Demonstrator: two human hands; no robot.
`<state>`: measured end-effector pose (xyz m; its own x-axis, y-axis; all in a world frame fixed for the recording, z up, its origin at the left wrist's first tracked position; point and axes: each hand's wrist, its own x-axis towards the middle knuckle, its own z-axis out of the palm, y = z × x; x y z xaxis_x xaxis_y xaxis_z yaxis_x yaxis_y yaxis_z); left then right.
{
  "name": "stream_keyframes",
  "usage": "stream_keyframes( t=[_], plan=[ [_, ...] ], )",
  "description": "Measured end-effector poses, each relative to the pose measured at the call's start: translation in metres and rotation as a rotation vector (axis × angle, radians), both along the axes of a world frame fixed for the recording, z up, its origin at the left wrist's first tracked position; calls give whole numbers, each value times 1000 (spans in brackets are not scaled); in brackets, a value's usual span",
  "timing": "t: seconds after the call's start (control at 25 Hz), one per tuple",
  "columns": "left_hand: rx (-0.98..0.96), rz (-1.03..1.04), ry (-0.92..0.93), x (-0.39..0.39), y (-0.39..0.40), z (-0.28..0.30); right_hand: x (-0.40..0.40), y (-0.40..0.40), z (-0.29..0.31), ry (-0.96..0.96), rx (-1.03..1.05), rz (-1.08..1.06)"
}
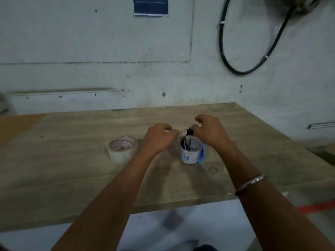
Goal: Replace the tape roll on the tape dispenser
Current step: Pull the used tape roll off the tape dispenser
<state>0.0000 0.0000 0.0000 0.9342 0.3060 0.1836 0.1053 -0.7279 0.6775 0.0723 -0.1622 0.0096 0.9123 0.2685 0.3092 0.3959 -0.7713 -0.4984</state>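
Note:
A tape dispenser (191, 151) stands near the middle of the wooden table (72, 174). It shows a white roll core with blue print, a blue side part and a black piece sticking up at the back. My right hand (210, 133) is just behind and to the right of it, with thumb and fingertips pinched on the black piece. My left hand (158, 140) hovers at its left with fingers curled; blur hides whether it holds anything. A roll of clear tape (121, 148) with red print on its core lies flat to the left of my left hand.
The table's back edge meets a grey wall, and its front edge is near me with floor below. A black cable loop (241, 57) hangs on the wall at the right. A red floor stripe (315, 208) lies at the right.

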Motion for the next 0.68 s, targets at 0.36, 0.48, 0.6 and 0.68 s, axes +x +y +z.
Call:
stream_keyframes(
  t=[0.36, 0.48, 0.6, 0.68],
  plan=[
    [69, 54, 163, 15, -36, -20, 7, -18, -24, 225, 51, -79],
    [103, 78, 141, 19, -39, -21, 7, -19, -28, 231, 63, -62],
    [94, 88, 129, 18, -41, -21, 5, -18, -33, 196, 40, -66],
    [81, 106, 117, 16, -42, -20, 2, -17, -34, 172, 36, -73]
  ],
)
